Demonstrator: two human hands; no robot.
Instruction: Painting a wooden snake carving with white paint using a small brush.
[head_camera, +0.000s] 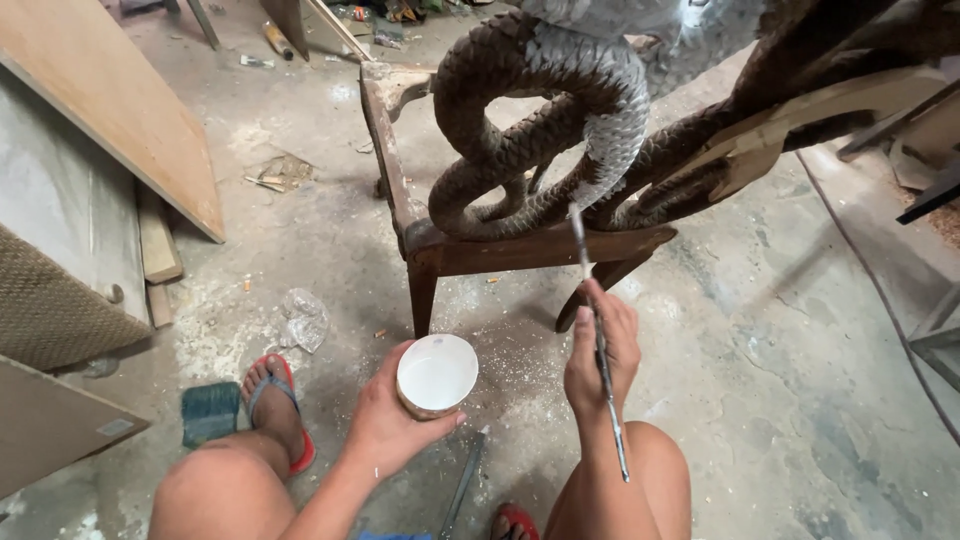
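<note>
Dusty grey concrete floor (760, 330) fills most of the frame, with wood boards (120, 110) leaning at the upper left. A carved wooden snake (530, 130), coiled and scaly, sits on a low brown stand (440, 250) in the upper middle.

The right hand (600, 360) is closed around a long thin brush (597, 340). The brush runs almost straight up and down in the frame. Its tip points up and touches the lower coil, right where pale grey paint meets bare brown wood. Its back end points down toward the knee.

The left hand (385, 425) is wrapped around a small round cup (437, 375) of white paint, lower middle, mouth facing up.

This looks like the painting step, with part of one coil done and most scales still brown. A good next stroke would call for a small, steady hand, following the curve of the scales, and a dip in the cup when the tip runs dry.
</note>
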